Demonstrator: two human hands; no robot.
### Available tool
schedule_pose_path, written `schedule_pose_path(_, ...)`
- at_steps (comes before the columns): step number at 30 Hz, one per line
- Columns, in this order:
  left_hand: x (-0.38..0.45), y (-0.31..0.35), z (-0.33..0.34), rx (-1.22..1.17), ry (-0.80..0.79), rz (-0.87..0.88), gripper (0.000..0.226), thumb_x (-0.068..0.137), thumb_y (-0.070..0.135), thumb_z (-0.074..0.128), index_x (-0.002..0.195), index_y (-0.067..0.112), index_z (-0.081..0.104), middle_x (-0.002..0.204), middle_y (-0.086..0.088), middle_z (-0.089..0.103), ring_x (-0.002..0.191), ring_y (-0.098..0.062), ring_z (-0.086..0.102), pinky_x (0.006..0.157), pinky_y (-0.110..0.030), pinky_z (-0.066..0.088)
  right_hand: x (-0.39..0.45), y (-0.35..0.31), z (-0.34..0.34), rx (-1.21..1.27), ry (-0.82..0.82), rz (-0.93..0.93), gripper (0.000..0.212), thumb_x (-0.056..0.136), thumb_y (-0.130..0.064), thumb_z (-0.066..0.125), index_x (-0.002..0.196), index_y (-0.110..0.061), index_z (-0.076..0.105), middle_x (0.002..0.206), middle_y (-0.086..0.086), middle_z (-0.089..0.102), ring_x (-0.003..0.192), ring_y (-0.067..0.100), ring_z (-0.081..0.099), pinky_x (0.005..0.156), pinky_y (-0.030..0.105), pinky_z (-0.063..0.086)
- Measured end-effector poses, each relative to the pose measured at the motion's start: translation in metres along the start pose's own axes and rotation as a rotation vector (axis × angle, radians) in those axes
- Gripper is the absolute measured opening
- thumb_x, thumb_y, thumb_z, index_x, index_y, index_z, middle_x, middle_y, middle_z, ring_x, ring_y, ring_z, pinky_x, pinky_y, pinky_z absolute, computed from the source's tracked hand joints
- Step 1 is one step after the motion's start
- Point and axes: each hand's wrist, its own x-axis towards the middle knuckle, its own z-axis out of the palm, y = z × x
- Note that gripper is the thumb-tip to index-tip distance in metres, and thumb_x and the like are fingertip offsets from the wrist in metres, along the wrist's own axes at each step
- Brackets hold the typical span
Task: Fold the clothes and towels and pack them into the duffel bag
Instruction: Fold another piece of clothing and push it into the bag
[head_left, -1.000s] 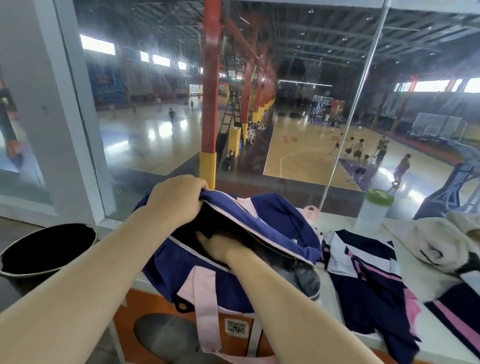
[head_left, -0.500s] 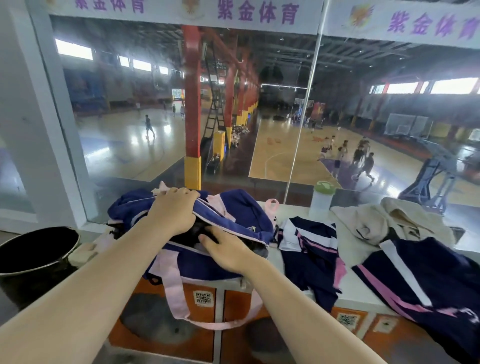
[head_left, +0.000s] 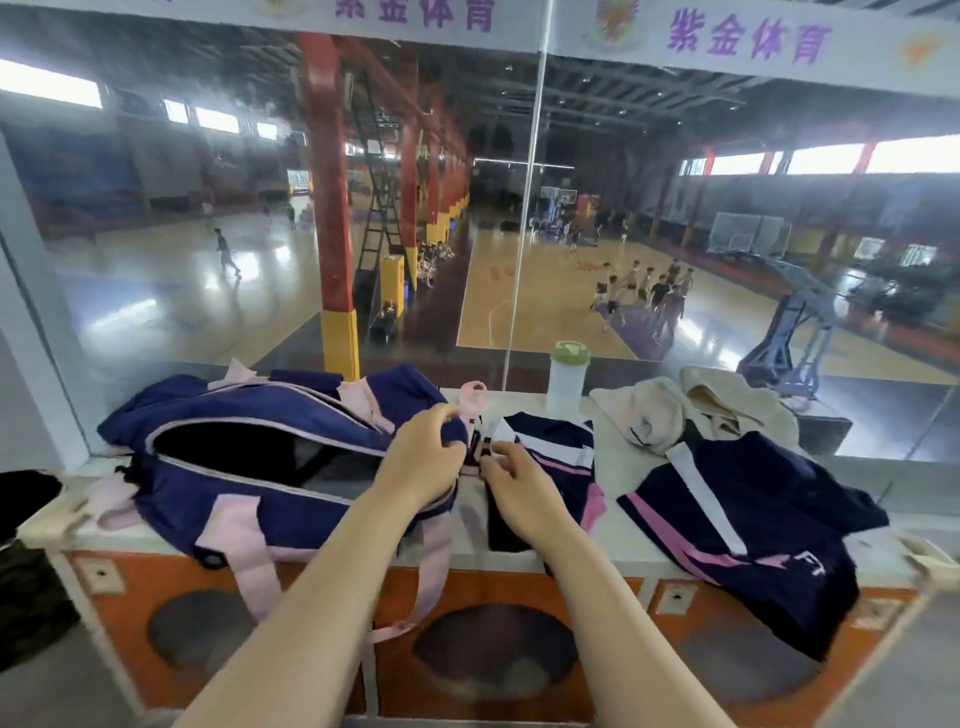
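The navy and pink duffel bag (head_left: 218, 499) lies on the white ledge with its zip wide open and a dark inside. My left hand (head_left: 423, 452) grips the bag's right end. Just beside it, my right hand (head_left: 511, 483) pinches a small dark zipper pull at that end. A folded navy garment with white and pink stripes (head_left: 556, 457) lies right of the bag, partly under my right hand. A larger navy garment with pink and white stripes (head_left: 748, 525) hangs over the ledge edge. A crumpled beige towel (head_left: 691, 410) sits behind it.
A white bottle with a green lid (head_left: 567, 379) stands against the window glass behind the clothes. A black bin (head_left: 21, 499) is at the far left. Orange cabinet fronts (head_left: 467, 623) run below the ledge. A pink strap loop (head_left: 472, 395) pokes up behind the bag.
My left hand has slid from the bag's top opening to its right end. My right hand has come out of the bag and taken the zipper pull there. The view pulled back.
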Motion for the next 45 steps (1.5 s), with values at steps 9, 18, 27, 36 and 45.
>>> schedule_pose_path(9, -0.005, -0.018, 0.064, -0.153, -0.085, -0.161, 0.047, 0.093, 0.022, 0.052, 0.139, 0.027, 0.044, 0.139, 0.003, 0.054, 0.125, -0.014, 0.051, 0.104, -0.033, 0.041, 0.027, 0.071, -0.026, -0.441, 0.066, 0.156, 0.060, 0.090, -0.040, 0.049, 0.146, -0.025, 0.032, 0.149, 0.002, 0.037, 0.136, 0.029, 0.031, 0.112, 0.045, 0.029)
schedule_pose_path(18, -0.001, -0.025, 0.079, 0.281, -0.126, -0.116, 0.046, 0.096, 0.038, 0.041, 0.140, 0.024, 0.044, 0.132, -0.008, 0.054, 0.112, -0.027, 0.058, 0.088, -0.037, 0.050, 0.041, 0.086, -0.027, -0.515, 0.116, 0.200, 0.058, 0.092, -0.046, 0.045, 0.142, -0.017, 0.036, 0.144, 0.007, 0.042, 0.135, 0.030, 0.032, 0.107, 0.043, 0.032)
schedule_pose_path(27, -0.010, -0.023, 0.096, 0.718, -0.120, 0.049, 0.047, 0.098, 0.051, 0.029, 0.117, 0.023, 0.062, 0.122, 0.003, 0.061, 0.123, -0.019, 0.043, 0.104, -0.042, 0.026, 0.035, 0.080, -0.022, -0.492, 0.182, 0.113, 0.035, 0.090, -0.033, 0.051, 0.120, -0.018, 0.041, 0.120, 0.005, 0.058, 0.109, 0.026, 0.051, 0.098, 0.043, 0.042)
schedule_pose_path(36, -0.018, -0.015, 0.103, 0.728, -0.155, 0.070, 0.036, 0.093, 0.022, 0.039, 0.125, 0.022, 0.055, 0.130, 0.000, 0.057, 0.128, -0.021, 0.040, 0.111, -0.041, 0.021, 0.039, 0.085, -0.019, -0.730, -0.159, 0.119, 0.090, 0.081, -0.069, 0.047, 0.151, -0.019, 0.021, 0.154, 0.010, 0.026, 0.141, 0.034, 0.023, 0.113, 0.050, 0.025)
schedule_pose_path(45, -0.013, -0.018, 0.093, 0.509, -0.176, 0.039, 0.052, 0.090, 0.014, 0.042, 0.139, 0.031, 0.046, 0.136, 0.005, 0.057, 0.132, -0.016, 0.041, 0.112, -0.036, 0.018, 0.030, 0.081, -0.010, -0.848, 0.123, -0.054, 0.036, 0.095, -0.037, 0.048, 0.125, -0.018, 0.046, 0.122, 0.004, 0.058, 0.110, 0.026, 0.054, 0.083, 0.035, 0.044)
